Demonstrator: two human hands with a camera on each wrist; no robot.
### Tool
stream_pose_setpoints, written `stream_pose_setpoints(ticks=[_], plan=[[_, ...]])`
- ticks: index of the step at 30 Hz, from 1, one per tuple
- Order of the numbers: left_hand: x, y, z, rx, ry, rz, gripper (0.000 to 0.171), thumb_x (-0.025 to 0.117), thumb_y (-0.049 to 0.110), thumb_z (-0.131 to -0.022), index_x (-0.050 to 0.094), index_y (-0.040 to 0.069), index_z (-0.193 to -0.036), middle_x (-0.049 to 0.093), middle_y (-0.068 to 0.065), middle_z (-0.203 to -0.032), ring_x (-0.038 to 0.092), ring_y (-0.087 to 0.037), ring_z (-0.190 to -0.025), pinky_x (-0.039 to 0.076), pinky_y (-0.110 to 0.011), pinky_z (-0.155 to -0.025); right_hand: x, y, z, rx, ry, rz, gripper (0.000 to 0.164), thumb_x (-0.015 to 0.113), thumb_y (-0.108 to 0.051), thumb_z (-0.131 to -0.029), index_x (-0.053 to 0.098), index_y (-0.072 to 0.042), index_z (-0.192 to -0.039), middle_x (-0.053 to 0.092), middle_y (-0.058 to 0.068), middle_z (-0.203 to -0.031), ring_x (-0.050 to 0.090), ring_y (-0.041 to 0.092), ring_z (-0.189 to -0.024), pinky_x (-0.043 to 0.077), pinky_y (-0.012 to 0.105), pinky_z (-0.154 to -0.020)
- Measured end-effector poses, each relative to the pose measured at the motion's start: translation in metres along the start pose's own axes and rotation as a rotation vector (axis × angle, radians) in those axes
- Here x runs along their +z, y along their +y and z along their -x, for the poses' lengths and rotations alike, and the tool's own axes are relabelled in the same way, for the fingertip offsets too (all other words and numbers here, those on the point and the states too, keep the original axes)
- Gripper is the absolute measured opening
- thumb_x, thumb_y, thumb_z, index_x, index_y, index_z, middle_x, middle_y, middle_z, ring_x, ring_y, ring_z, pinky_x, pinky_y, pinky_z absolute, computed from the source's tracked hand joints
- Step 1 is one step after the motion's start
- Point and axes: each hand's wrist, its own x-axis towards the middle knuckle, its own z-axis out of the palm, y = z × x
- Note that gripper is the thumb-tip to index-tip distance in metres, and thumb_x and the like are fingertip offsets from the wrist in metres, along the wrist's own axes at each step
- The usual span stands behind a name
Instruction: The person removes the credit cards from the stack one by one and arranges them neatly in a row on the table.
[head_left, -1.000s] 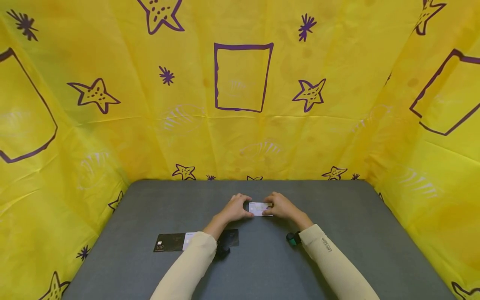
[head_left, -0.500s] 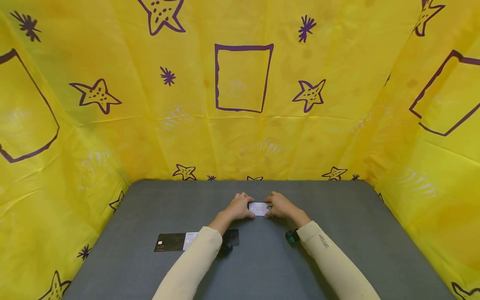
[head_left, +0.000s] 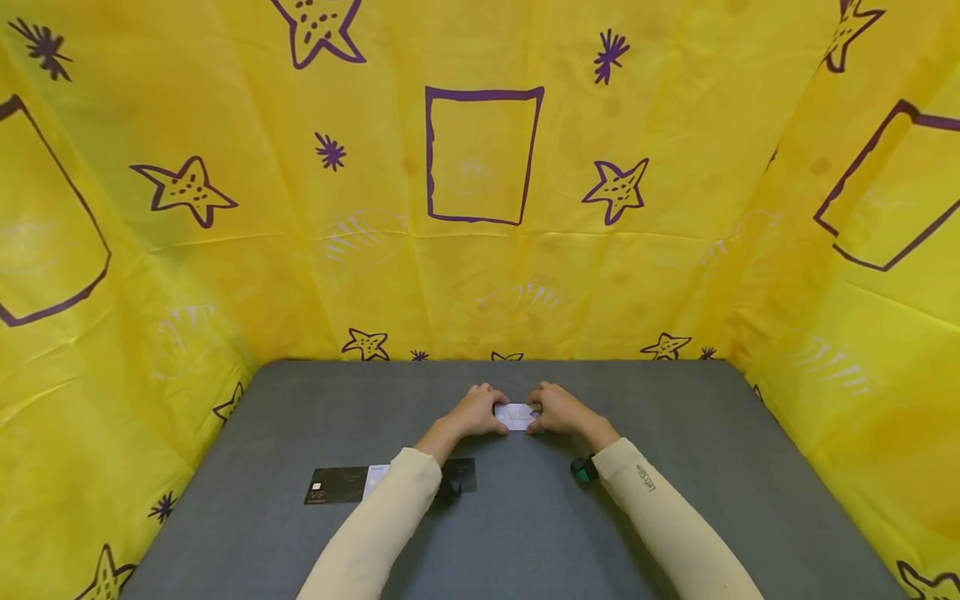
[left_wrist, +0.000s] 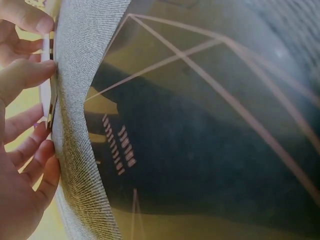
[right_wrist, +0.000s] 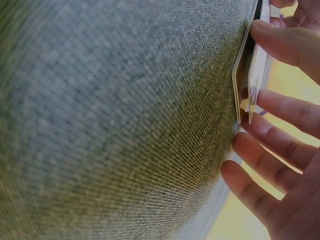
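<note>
A white bank card (head_left: 516,417) lies near the middle of the table, between my two hands. My left hand (head_left: 478,413) pinches its left end, thumb on the near edge and fingers at the far edge. At the right end, my right hand (head_left: 559,410) pinches it in the same way. Seen edge-on in the right wrist view, the white card (right_wrist: 257,75) sits over another thin card (right_wrist: 237,82), with a narrow gap between them near the right thumb. How many cards are in the stack, I cannot tell.
Left of my hands is a row of cards on the grey table (head_left: 525,533): a black VIP card (head_left: 337,485), a white card (head_left: 375,477) and a dark card (head_left: 465,473). My left sleeve (head_left: 390,508) covers part of it. Yellow patterned cloth (head_left: 480,292) surrounds the table.
My right thumb has slid off the white card's face to its near edge. My left hand has shifted slightly right and holds its end. The row of cards stays put.
</note>
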Motion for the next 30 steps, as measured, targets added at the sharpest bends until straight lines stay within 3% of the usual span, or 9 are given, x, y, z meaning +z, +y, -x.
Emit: stream_pose_setpoints(ticks=[16, 30], plan=[[-0.003, 0.001, 0.006, 0.001, 0.021, 0.014, 0.049, 0.079, 0.027, -0.079, 0.064, 0.007, -0.121, 0.06, -0.01, -0.116, 0.051, -0.026, -0.11, 0.043, -0.04, -0.095, -0.002, -0.003, 0.0, -0.019, 0.002, 0.01, 0.044, 0.082, -0.023, -0.076, 0.069, -0.001, -0.112, 0.064, 0.011, -0.105, 0.054, 0.022, -0.09, 0.046, 0.036, -0.078], [-0.004, 0.0, 0.013, 0.029, 0.079, -0.01, 0.049, 0.08, 0.03, -0.077, 0.067, 0.009, -0.119, 0.062, -0.009, -0.113, 0.051, -0.025, -0.106, 0.044, -0.039, -0.09, -0.002, -0.01, 0.005, -0.008, 0.048, -0.035, 0.045, 0.083, -0.022, -0.074, 0.069, -0.002, -0.111, 0.062, 0.01, -0.104, 0.054, 0.019, -0.088, 0.046, 0.035, -0.078]])
